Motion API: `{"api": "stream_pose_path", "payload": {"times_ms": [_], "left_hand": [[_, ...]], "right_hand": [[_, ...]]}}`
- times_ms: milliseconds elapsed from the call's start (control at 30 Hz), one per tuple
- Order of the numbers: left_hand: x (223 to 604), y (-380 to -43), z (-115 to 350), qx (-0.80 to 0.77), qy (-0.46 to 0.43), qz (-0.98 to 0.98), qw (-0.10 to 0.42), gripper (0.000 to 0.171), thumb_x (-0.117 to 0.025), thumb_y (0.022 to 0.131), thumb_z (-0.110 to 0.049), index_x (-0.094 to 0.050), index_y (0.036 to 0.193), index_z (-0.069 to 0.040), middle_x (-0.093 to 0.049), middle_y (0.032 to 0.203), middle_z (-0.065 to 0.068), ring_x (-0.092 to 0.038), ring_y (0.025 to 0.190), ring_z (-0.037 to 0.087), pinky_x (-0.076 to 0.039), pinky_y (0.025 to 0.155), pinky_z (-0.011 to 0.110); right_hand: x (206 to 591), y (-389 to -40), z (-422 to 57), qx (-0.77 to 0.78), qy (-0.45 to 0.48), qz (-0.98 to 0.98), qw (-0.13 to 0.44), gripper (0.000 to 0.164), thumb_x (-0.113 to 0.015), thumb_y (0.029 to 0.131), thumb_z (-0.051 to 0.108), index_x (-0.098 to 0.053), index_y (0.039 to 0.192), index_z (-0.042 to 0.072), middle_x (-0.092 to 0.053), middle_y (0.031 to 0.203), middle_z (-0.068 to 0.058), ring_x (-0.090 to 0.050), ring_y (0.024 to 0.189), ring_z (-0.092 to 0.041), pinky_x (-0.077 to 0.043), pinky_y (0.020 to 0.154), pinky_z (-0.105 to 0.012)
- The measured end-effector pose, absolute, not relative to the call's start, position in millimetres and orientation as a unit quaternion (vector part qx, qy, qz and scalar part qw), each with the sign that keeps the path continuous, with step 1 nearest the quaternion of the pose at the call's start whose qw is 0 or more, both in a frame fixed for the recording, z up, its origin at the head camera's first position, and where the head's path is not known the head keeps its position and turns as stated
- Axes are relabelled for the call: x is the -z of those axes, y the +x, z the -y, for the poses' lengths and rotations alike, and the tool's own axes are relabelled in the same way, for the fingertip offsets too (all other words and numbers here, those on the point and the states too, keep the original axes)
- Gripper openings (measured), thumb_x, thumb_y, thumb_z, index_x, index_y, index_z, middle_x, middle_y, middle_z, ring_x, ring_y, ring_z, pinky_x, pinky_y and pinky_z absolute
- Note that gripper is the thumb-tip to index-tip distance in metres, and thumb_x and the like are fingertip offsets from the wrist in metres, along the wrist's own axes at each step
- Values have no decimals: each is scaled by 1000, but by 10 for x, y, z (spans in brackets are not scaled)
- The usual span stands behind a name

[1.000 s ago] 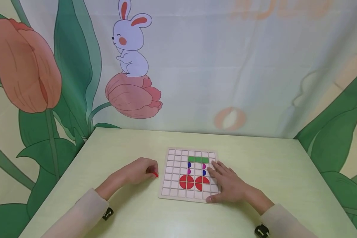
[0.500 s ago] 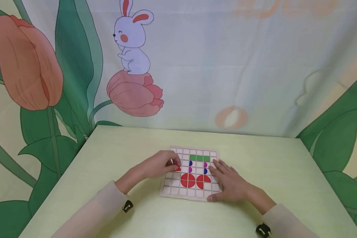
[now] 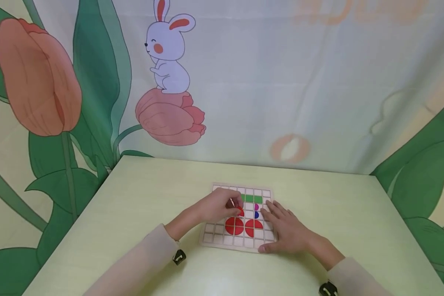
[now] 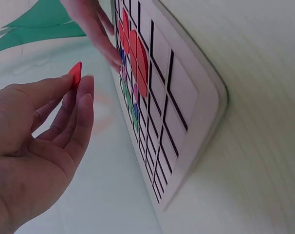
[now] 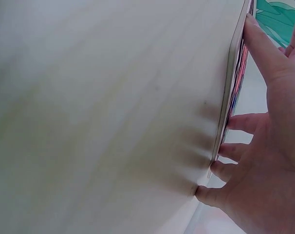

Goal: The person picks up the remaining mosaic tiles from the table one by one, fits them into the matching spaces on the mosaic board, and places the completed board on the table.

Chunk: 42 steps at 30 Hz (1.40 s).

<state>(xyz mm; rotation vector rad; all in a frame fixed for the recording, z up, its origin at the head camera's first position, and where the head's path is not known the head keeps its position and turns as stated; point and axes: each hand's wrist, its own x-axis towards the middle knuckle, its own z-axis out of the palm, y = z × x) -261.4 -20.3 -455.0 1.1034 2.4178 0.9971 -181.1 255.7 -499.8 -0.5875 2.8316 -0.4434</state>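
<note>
My left hand (image 3: 218, 204) pinches a red quarter-circle tile (image 4: 76, 74) between thumb and fingertips, above the wooden grid board (image 3: 219, 241). In the left wrist view a gap shows between that tile and the board. The board holds a red circle (image 3: 234, 226), a three-quarter red circle (image 3: 252, 228) with its lower right cell bare, and a row of green squares (image 3: 252, 199). A magenta half-circle (image 3: 257, 207) sits over a blue half-circle (image 3: 257, 215). My right hand (image 3: 286, 230) rests with spread fingers along the board's right edge. The left hand covers the board's upper left cells.
The board lies on a pale yellow-green table (image 3: 163, 181). Behind it hangs a curtain (image 3: 244, 82) printed with tulips and a rabbit (image 3: 166, 53). A small dark device is strapped at each wrist.
My left hand has carried the red tile rightward, from the table left of the board to above its middle. The right hand stays at the board's right edge.
</note>
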Motion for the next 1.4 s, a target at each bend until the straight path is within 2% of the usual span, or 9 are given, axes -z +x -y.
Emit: {"api": "stream_pose_path", "payload": {"times_ms": [200,467,567,700,967,1233,1400], "left_hand": [[4604,-2541,33,-329,373,-859,126,9,-78,98,-15,-73,102,-20,-67,93,-10,-62,85,11,-55,73,20],[4677,-2448,-119,-320,398,-850,129,5,-76,100,-14,-77,104,-16,-69,94,-13,-64,86,6,-54,78,17],[4698,-2438,-135,-321,407,-845,136,6,-75,100,-12,-76,105,-14,-71,97,-10,-64,88,5,-54,79,18],[4735,-2419,-141,-318,414,-839,151,9,-75,100,-10,-75,106,-16,-72,101,-9,-64,91,4,-53,82,18],[4766,-2437,-163,-300,416,-847,138,7,-78,98,-12,-75,104,-15,-68,94,-13,-63,88,5,-53,85,18],[4742,-2421,-236,-258,426,-861,100,6,-78,98,-13,-78,103,-15,-69,91,-12,-60,83,5,-52,81,18],[4742,-2406,-279,-242,431,-864,95,5,-77,99,-12,-78,99,-17,-69,87,-13,-60,79,3,-51,77,17]], "right_hand": [[5019,-1836,-2554,155,-204,-961,107,117,-76,78,77,-36,165,10,-18,175,-18,-8,161,-45,-18,120,-75],[5023,-1820,-2565,146,-213,-961,104,117,-73,80,80,-36,164,7,-18,175,-19,-9,160,-46,-19,119,-75],[5009,-1834,-2577,146,-218,-960,102,117,-73,80,80,-37,164,6,-18,174,-20,-10,160,-47,-20,118,-76],[5009,-1826,-2580,151,-214,-959,108,117,-74,80,78,-35,165,7,-17,175,-19,-9,160,-47,-19,118,-77],[4978,-1815,-2585,149,-212,-960,105,117,-74,81,78,-35,165,7,-17,175,-19,-8,160,-47,-18,119,-75],[4986,-1815,-2584,155,-215,-959,103,117,-74,81,78,-35,164,5,-18,174,-20,-9,160,-47,-18,120,-75],[4983,-1812,-2578,155,-217,-959,100,118,-74,81,78,-35,164,5,-18,174,-21,-10,160,-47,-19,119,-75]]}}
